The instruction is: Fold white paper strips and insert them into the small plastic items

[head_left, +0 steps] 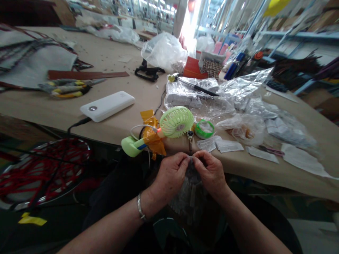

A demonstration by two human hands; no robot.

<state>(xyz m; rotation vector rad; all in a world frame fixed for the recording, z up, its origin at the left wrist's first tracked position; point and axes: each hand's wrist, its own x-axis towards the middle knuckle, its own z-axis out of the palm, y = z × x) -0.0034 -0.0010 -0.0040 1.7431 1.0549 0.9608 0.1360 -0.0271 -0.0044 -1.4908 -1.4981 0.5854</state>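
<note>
My left hand [173, 169] and my right hand [210, 169] meet just off the table's front edge. Thumbs and fingers are pinched together around something small and whitish that I cannot make out. Directly beyond the fingertips, a metal-tipped tool [190, 141], like a soldering iron, points toward me over the edge. Left of it a light-green fan [177, 121] is held with orange tape [154, 139]. A green round tub [204, 129] with pale contents stands to its right. Under my hands, crumpled clear plastic [189, 201] lies in shadow over my lap.
On the table [113, 132] lie a white power bank [108, 106] with a cable, yellow-handled pliers [70, 89], and paper slips [229, 145]. Clear plastic packets [196, 93] bear a thin black rod [202, 89]. A red-strapped round frame [47, 169] stands low at left.
</note>
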